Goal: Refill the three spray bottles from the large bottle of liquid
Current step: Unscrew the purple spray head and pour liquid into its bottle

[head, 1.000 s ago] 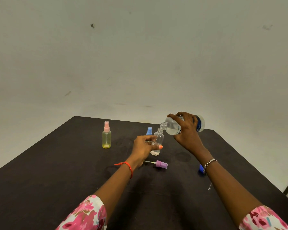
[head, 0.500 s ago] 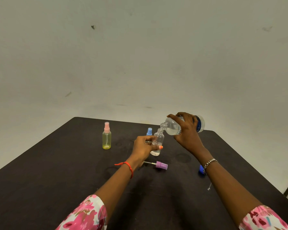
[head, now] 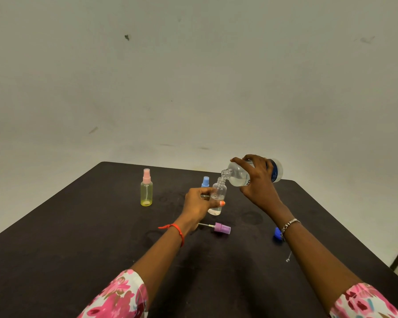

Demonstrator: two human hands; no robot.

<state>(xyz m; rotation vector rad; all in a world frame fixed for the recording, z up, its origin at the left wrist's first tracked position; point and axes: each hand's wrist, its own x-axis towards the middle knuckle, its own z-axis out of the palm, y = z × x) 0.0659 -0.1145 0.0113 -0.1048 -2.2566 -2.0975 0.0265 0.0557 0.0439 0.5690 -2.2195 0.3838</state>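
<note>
Lying almost level, gripped by the right hand [head: 259,182], the large bottle [head: 237,175] points its mouth left, directly over the open neck of the clear spray bottle [head: 219,194], which the left hand [head: 197,204] grasps upright at the middle of the table [head: 90,226]
</note>
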